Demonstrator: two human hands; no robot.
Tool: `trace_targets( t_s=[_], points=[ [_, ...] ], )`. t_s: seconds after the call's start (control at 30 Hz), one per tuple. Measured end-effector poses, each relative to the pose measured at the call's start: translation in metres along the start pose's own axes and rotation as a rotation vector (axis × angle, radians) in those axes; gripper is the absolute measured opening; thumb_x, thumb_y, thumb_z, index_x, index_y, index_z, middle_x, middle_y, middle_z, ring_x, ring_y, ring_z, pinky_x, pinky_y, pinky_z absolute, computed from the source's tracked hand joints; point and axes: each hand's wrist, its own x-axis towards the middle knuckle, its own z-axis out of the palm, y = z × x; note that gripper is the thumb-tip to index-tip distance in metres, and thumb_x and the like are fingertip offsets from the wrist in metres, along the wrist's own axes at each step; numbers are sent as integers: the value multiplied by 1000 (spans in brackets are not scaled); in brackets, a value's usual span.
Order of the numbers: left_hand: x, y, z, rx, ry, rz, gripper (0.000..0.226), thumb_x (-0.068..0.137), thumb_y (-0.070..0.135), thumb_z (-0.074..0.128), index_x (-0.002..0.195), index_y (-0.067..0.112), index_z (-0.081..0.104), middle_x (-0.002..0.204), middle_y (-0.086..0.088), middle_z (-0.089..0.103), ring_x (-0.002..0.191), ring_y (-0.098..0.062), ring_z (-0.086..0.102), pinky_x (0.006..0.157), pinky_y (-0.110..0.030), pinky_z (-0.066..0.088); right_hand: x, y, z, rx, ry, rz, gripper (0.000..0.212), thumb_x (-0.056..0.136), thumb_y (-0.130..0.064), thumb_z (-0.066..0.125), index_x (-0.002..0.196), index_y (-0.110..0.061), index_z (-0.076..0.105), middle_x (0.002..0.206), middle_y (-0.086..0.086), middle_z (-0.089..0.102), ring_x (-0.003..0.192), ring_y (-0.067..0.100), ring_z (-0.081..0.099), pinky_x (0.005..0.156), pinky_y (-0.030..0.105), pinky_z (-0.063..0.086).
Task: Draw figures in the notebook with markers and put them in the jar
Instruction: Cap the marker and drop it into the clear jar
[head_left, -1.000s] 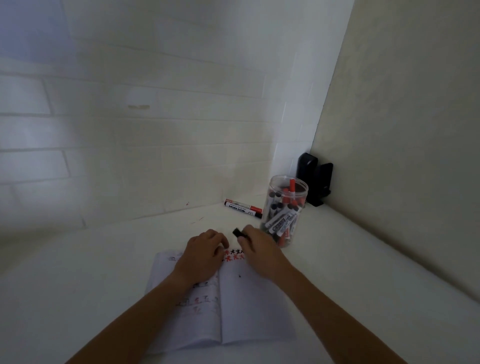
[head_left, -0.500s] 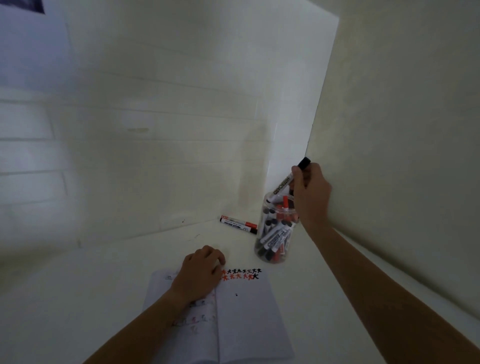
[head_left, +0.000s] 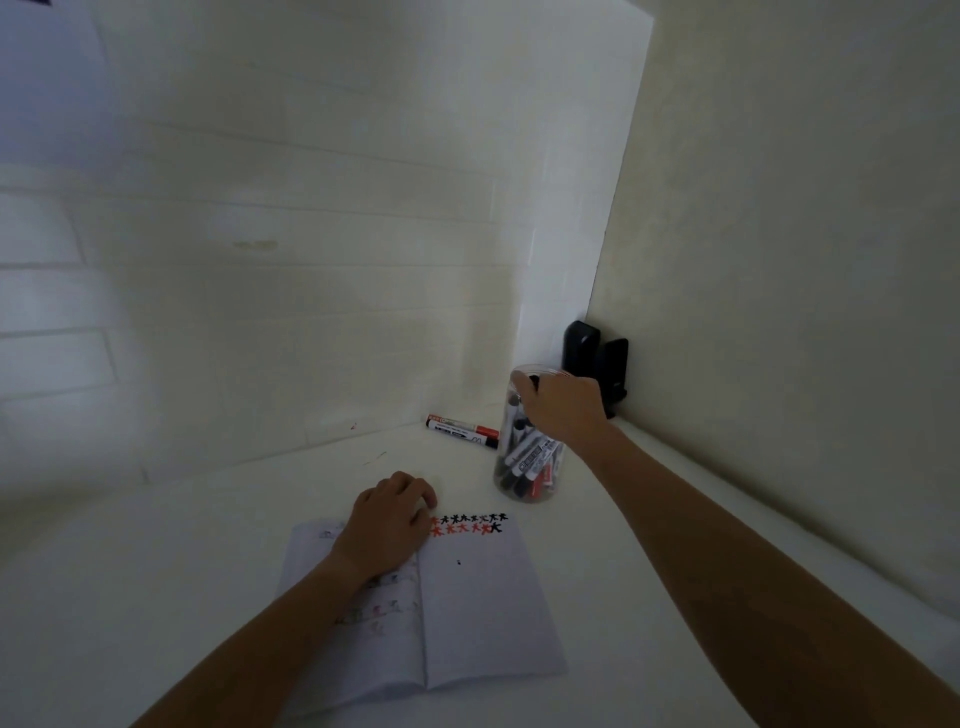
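A: What's around the jar (head_left: 524, 467)?

B: I see two loose markers (head_left: 461, 430) left of it and a black device (head_left: 597, 364) upper right, in the corner.

A: Hands?

B: Right hand (head_left: 563, 410) at the jar mouth, covering it; grip I can't tell. Left hand (head_left: 387, 525), fingers curled, rests on the notebook (head_left: 467, 613), lower centre.

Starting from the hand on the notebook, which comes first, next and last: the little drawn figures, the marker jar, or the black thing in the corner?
From the left hand in the head view:
1. Drawn figures, right beside its fingertips on the notebook.
2. Marker jar, farther back and right, under the right hand.
3. Black object, in the far corner.
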Motion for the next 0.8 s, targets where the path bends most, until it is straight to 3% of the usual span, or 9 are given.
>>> trace_targets(
  t_s=[0.1, 0.17, 0.23, 0.37, 0.43, 0.5, 0.6, 0.7, 0.8],
  points=[
    [-1, 0, -1, -7, 0, 11, 45, 84, 52, 25, 105, 31, 58, 110, 10, 53, 94, -9, 50, 89, -32, 39, 2, -2, 0, 90, 53, 40, 52, 104, -58, 36, 116, -13, 58, 94, 2, 68, 78, 20, 64, 84, 37, 53],
    [-1, -1, 0, -13, 2, 15, 41, 86, 51, 27, 105, 31, 58, 109, 11, 52, 91, -8, 49, 88, -31, 40, 0, -1, 3, 196, 190, 2, 39, 101, -48, 54, 119, -13, 53, 94, 1, 65, 78, 19, 65, 78, 37, 57],
    [-1, -3, 1, -13, 18, 25, 35, 89, 49, 30, 104, 32, 58, 106, 13, 52, 89, -7, 49, 86, -31, 42, -6, 2, 8, 119, 257, -111, 27, 104, -41, 51, 109, -16, 60, 85, -2, 67, 71, 15, 67, 75, 33, 58],
    [-1, -5, 2, -5, 35, 48, 31, 91, 45, 33, 103, 32, 58, 104, 12, 53, 86, -8, 51, 82, -31, 43, -13, 6, 24, -70, 275, -170, 35, 105, -44, 46, 89, -19, 66, 70, -2, 65, 61, 14, 58, 87, 40, 56],
    [-1, -6, 3, -5, 34, 50, 30, 91, 44, 33, 103, 32, 58, 104, 13, 52, 86, -7, 50, 82, -30, 42, -15, 7, 27, -70, 263, -166, 30, 103, -41, 50, 103, -17, 67, 87, 1, 71, 79, 18, 65, 96, 42, 52],
    [-1, -5, 3, -11, 38, 52, 30, 92, 43, 33, 103, 31, 58, 103, 13, 52, 85, -7, 50, 82, -30, 42, -21, 5, 28, -69, 372, -185, 28, 99, -33, 59, 117, -13, 65, 107, 7, 70, 100, 26, 66, 101, 45, 49],
    [-1, -4, 3, -17, 45, 59, 30, 92, 41, 33, 102, 30, 59, 103, 12, 54, 86, -8, 51, 82, -30, 42, -40, -6, 33, -58, 533, -358, 29, 90, -19, 62, 117, -10, 63, 120, 11, 64, 111, 28, 59, 100, 44, 48],
    [0, -2, 0, 35, 6, 62, 34, 90, 43, 29, 105, 31, 57, 108, 10, 53, 94, -10, 52, 85, -31, 41, -63, -24, 60, 81, 345, -582, 25, 88, -19, 52, 110, -12, 62, 113, 7, 63, 104, 22, 57, 90, 36, 52],
    [5, 3, -8, 156, -62, 88, 40, 89, 44, 22, 110, 32, 53, 112, 9, 50, 99, -12, 50, 85, -31, 38, -78, -28, 106, 243, 30, -489, 35, 92, -33, 35, 108, -15, 61, 108, 1, 61, 100, 19, 54, 86, 35, 51]
  ],
)
